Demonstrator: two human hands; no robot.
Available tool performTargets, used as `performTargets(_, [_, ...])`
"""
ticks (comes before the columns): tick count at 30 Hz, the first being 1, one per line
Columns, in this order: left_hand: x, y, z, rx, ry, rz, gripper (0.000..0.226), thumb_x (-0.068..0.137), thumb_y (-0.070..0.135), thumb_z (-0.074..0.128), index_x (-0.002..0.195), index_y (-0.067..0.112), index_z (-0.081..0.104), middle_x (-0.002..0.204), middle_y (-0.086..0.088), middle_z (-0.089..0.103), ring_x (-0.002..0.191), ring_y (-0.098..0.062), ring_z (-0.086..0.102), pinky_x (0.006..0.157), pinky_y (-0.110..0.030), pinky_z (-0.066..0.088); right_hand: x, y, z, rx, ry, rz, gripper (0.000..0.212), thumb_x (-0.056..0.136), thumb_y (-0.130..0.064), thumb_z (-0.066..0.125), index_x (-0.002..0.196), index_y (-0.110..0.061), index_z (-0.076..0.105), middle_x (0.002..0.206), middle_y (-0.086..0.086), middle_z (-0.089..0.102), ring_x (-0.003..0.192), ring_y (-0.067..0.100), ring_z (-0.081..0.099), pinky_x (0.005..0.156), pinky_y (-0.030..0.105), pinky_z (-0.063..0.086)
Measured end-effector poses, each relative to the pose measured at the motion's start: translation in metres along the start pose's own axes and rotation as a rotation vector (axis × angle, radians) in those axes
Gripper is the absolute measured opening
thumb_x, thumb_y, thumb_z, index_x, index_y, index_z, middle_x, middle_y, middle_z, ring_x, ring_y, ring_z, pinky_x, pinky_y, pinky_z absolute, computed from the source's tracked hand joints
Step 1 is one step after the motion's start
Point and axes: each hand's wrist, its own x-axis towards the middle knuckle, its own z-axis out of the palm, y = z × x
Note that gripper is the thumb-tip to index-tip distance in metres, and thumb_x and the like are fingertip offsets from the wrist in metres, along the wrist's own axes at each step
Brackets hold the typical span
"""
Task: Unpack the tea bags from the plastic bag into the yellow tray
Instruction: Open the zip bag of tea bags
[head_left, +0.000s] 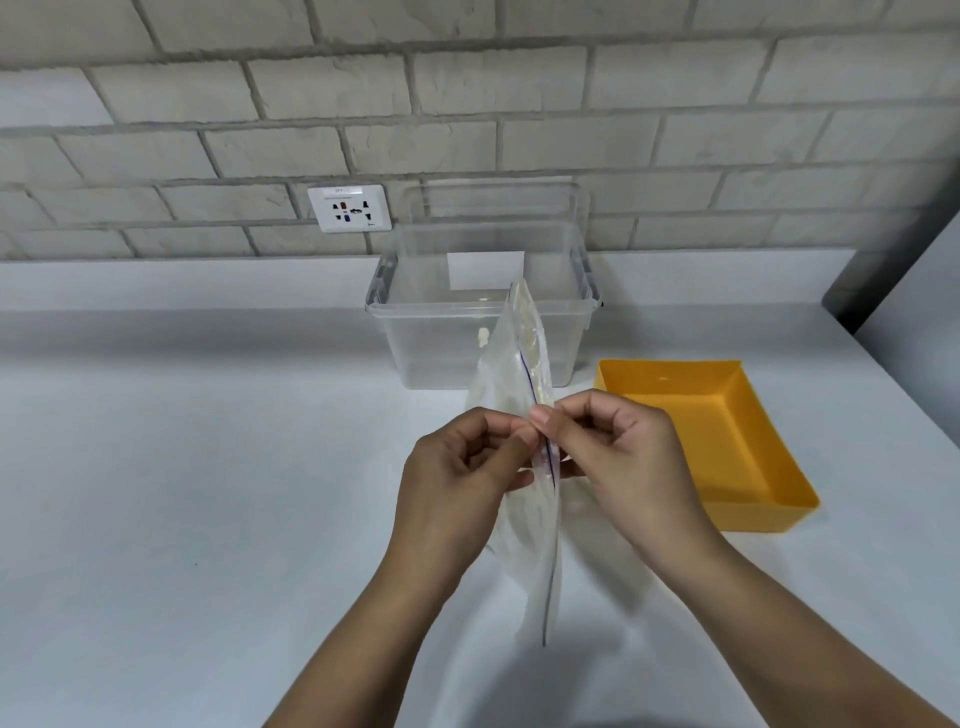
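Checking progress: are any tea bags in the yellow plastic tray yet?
No, the rectangular yellow plastic tray shows only its bare floor.

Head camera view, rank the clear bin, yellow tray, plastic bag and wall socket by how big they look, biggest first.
1. clear bin
2. yellow tray and plastic bag: about alike. The bag is nearer the camera and seen edge-on, so I won't rank these two.
3. wall socket

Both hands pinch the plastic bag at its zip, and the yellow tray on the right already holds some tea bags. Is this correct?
Not quite: the head view shows the yellow tray empty. The rest holds: the left hand and right hand pinch the plastic bag at its zip, with the tray on the right.
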Motion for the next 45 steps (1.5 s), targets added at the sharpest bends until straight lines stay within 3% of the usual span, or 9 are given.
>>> performTargets(7, [0.001, 0.001, -0.004, -0.424, -0.083, -0.245, 0.014, 0.095, 0.012, 0.056, 0.088, 0.008, 0.068, 0.090, -0.007, 0.077, 0.083, -0.017, 0.073, 0.077, -0.025, 0.061, 0.005, -0.004, -0.006, 0.480, -0.037, 0.324, 0.018, 0.079, -0.022, 0.068, 0.084, -0.005, 0.071, 0.080, 0.012, 0.072, 0.079, 0.027, 0.072, 0.067, 0.029, 0.056])
performTargets(13, [0.001, -0.003, -0.002, -0.425, -0.036, -0.216, 0.013, 0.099, 0.009, 0.054, 0.093, 0.006, 0.065, 0.090, -0.009, 0.075, 0.076, -0.019, 0.072, 0.081, -0.031, 0.061, -0.005, 0.003, -0.007, 0.038, -0.022, 0.128, 0.012, 0.076, -0.015, 0.078, 0.083, -0.006, 0.074, 0.078, 0.006, 0.075, 0.067, 0.012, 0.064, 0.060, 0.018, 0.050])
performTargets(19, [0.002, -0.003, -0.002, -0.639, -0.023, -0.288, 0.022, 0.103, 0.014, 0.047, 0.086, 0.008, 0.060, 0.075, -0.006, 0.062, 0.076, -0.023, 0.066, 0.076, -0.030, 0.059, -0.003, 0.011, -0.011, 0.360, 0.045, 0.286, 0.022, 0.071, -0.022, 0.075, 0.087, -0.008, 0.076, 0.068, 0.006, 0.060, 0.060, 0.014, 0.051, 0.056, 0.021, 0.046])
performTargets(24, [-0.012, -0.013, 0.007, -0.279, -0.054, -0.157, 0.019, 0.092, 0.010, 0.064, 0.111, 0.005, 0.062, 0.096, -0.017, 0.073, 0.087, -0.025, 0.071, 0.087, -0.036, 0.059, -0.006, 0.009, -0.004, 0.386, 0.012, 0.239, 0.017, 0.080, -0.020, 0.071, 0.090, -0.006, 0.072, 0.072, 0.013, 0.060, 0.056, 0.015, 0.050, 0.055, 0.023, 0.046])
performTargets(28, [-0.016, -0.019, 0.010, -0.202, -0.036, -0.179, 0.019, 0.098, 0.015, 0.060, 0.101, -0.002, 0.070, 0.086, -0.013, 0.073, 0.089, -0.026, 0.072, 0.083, -0.029, 0.060, -0.010, 0.007, -0.003, 0.374, 0.004, 0.232, 0.022, 0.076, -0.018, 0.074, 0.096, -0.011, 0.074, 0.075, 0.013, 0.064, 0.063, 0.018, 0.057, 0.060, 0.026, 0.051])
performTargets(33, [-0.013, -0.018, 0.009, -0.486, 0.003, -0.279, 0.028, 0.103, 0.014, 0.049, 0.109, -0.007, 0.066, 0.104, -0.018, 0.075, 0.099, -0.027, 0.074, 0.086, -0.031, 0.061, -0.017, 0.006, -0.002, -0.076, -0.024, 0.051, 0.009, 0.080, -0.018, 0.076, 0.074, -0.011, 0.075, 0.063, 0.001, 0.069, 0.055, 0.009, 0.058, 0.057, 0.020, 0.047])
performTargets(37, [-0.008, -0.011, 0.006, -0.710, 0.047, -0.352, 0.025, 0.105, 0.016, 0.044, 0.107, 0.001, 0.063, 0.092, -0.013, 0.074, 0.080, -0.022, 0.076, 0.070, -0.030, 0.063, -0.014, 0.008, -0.006, 0.359, 0.023, 0.259, 0.016, 0.090, -0.017, 0.062, 0.086, -0.003, 0.068, 0.080, 0.012, 0.072, 0.067, 0.017, 0.062, 0.062, 0.024, 0.052])
performTargets(41, [0.001, -0.012, 0.002, -0.764, 0.073, -0.393, 0.027, 0.106, 0.021, 0.041, 0.118, 0.005, 0.060, 0.093, -0.016, 0.073, 0.075, -0.022, 0.074, 0.072, -0.034, 0.064, -0.010, 0.011, -0.007, 0.514, 0.014, 0.342, 0.020, 0.097, -0.019, 0.050, 0.091, -0.003, 0.062, 0.088, 0.015, 0.074, 0.075, 0.020, 0.071, 0.064, 0.025, 0.057])
performTargets(45, [0.004, -0.009, 0.008, -0.858, 0.055, -0.447, 0.028, 0.107, 0.019, 0.039, 0.087, 0.009, 0.056, 0.062, -0.004, 0.057, 0.050, -0.015, 0.060, 0.053, -0.027, 0.059, -0.003, 0.007, -0.007, 0.725, 0.009, 0.462, 0.031, 0.100, -0.020, 0.048, 0.076, -0.009, 0.064, 0.068, 0.005, 0.067, 0.058, 0.013, 0.065, 0.058, 0.025, 0.057])
